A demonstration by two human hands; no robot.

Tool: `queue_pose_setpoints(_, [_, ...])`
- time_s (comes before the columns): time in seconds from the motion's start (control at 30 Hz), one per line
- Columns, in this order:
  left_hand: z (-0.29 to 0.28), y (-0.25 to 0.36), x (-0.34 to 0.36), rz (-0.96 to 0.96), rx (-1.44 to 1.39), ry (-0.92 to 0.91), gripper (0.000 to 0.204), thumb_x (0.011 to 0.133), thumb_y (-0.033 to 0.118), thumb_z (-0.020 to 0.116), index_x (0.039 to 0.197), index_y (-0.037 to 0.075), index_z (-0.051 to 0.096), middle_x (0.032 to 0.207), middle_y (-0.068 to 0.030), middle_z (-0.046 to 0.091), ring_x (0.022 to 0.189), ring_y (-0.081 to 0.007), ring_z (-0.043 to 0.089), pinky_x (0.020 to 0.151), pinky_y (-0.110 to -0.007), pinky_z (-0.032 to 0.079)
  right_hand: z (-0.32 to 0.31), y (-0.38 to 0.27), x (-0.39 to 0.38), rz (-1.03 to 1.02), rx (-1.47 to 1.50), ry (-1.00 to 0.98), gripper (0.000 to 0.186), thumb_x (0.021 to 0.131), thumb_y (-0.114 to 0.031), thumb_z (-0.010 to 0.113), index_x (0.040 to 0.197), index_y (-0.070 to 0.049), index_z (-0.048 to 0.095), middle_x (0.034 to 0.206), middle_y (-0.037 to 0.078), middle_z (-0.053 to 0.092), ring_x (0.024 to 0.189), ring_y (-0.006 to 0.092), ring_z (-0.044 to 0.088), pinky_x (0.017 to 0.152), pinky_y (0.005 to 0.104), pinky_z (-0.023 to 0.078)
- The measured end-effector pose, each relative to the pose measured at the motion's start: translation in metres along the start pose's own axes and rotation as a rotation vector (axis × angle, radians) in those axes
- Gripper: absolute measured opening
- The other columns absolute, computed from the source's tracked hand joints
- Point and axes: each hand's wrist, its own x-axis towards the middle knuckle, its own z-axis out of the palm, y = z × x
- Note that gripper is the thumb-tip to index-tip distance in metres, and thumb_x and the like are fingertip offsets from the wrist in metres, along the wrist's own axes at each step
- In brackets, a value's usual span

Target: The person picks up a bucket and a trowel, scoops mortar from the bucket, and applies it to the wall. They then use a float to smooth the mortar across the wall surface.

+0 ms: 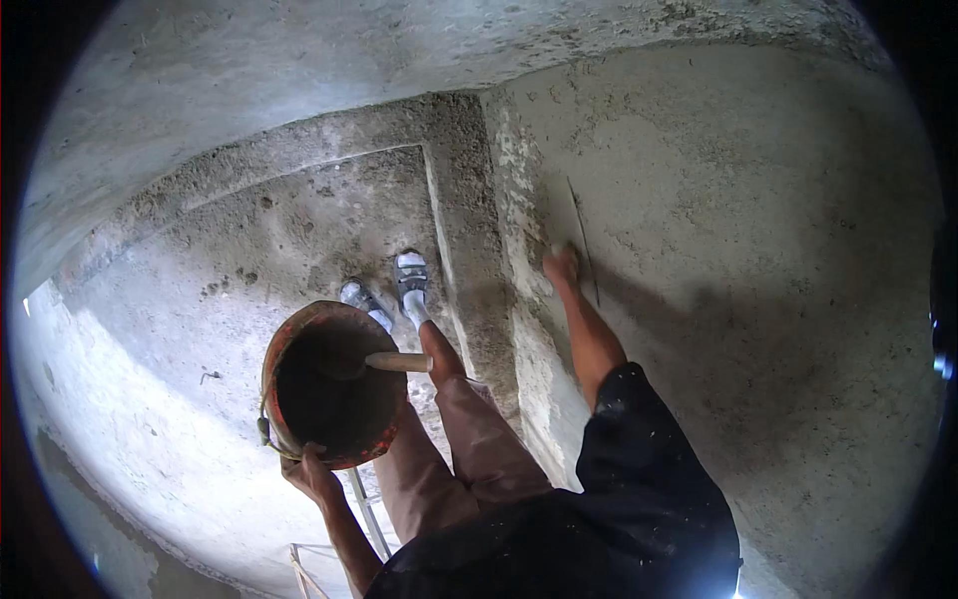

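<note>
My left hand (314,474) grips the near rim of a worn reddish bucket (384,439), tilted so its dark inside shows. A tool with a pale wooden handle (401,361) rests in the bucket, the handle sticking out over the right rim. What else the bucket holds is too dark to tell. Ahead on the right, my right hand (562,265) is closed on a plastering trowel (582,232), which appears edge-on as a thin line against the grey plastered wall (718,200). The trowel's handle is hidden in the fist.
Below are my feet in grey sandals (411,272) on a rough concrete floor (299,230) with scattered crumbs. A raised ledge (469,230) runs along the right wall's base. Another wall (299,60) stands ahead. Thin metal legs (367,511) show beneath my left forearm.
</note>
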Motion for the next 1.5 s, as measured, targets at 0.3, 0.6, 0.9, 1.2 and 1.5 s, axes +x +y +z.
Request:
queue_pose_setpoints(0.3, [-0.006, 0.015, -0.004, 0.020, 0.106, -0.039, 0.025, 0.058, 0.002, 0.050, 0.081, -0.008, 0.052, 0.074, -0.0060, 0.052, 0.062, -0.0124, 0.045, 0.053, -0.024, 0.037, -0.115, -0.059, -0.103, -0.247, 0.128, 0.127, 0.044, 0.084, -0.039, 0.043, 0.096, 0.002, 0.055, 0.090, 0.020, 0.058, 0.082, 0.0350, 0.056, 0.070, 0.0411, 0.043])
queue_pose_setpoints(0.6, [0.007, 0.013, -0.006, 0.090, 0.111, -0.007, 0.026, 0.056, 0.000, 0.049, 0.081, -0.007, 0.053, 0.072, -0.0053, 0.053, 0.060, -0.0130, 0.047, 0.052, -0.024, 0.038, 0.020, -0.079, 0.000, -0.067, -0.024, 0.054, 0.057, 0.082, -0.040, 0.044, 0.126, -0.006, 0.033, 0.122, 0.019, 0.040, 0.114, 0.0343, 0.039, 0.088, 0.0505, 0.034])
queue_pose_setpoints(0.9, [-0.006, 0.009, -0.011, 0.142, 0.130, 0.036, 0.012, 0.056, 0.000, 0.049, 0.068, -0.002, 0.051, 0.060, -0.0018, 0.049, 0.048, -0.0089, 0.041, 0.041, -0.023, 0.031, 0.082, 0.161, -0.127, -0.255, -0.178, 0.172, 0.061, 0.080, -0.050, 0.040, 0.123, -0.007, 0.040, 0.120, 0.019, 0.043, 0.109, 0.0365, 0.042, 0.081, 0.0541, 0.036])
queue_pose_setpoints(1.2, [0.007, 0.022, -0.022, 0.094, 0.219, -0.053, 0.017, 0.055, 0.002, 0.050, 0.071, -0.004, 0.052, 0.064, -0.0033, 0.051, 0.055, -0.0117, 0.044, 0.051, -0.025, 0.036, -0.171, -0.130, -0.103, -0.180, 0.083, 0.295, 0.060, 0.084, -0.051, 0.037, 0.096, 0.004, 0.055, 0.096, 0.022, 0.054, 0.090, 0.0345, 0.054, 0.075, 0.0423, 0.043])
queue_pose_setpoints(1.5, [0.000, 0.014, -0.015, 0.099, 0.158, -0.053, 0.026, 0.053, 0.000, 0.050, 0.078, -0.006, 0.054, 0.073, -0.0060, 0.056, 0.062, -0.0143, 0.048, 0.057, -0.026, 0.040, -0.092, 0.071, -0.177, -0.412, 0.220, 0.634, 0.048, 0.081, -0.044, 0.049, 0.094, 0.002, 0.056, 0.084, 0.017, 0.060, 0.077, 0.0304, 0.059, 0.067, 0.0379, 0.045])
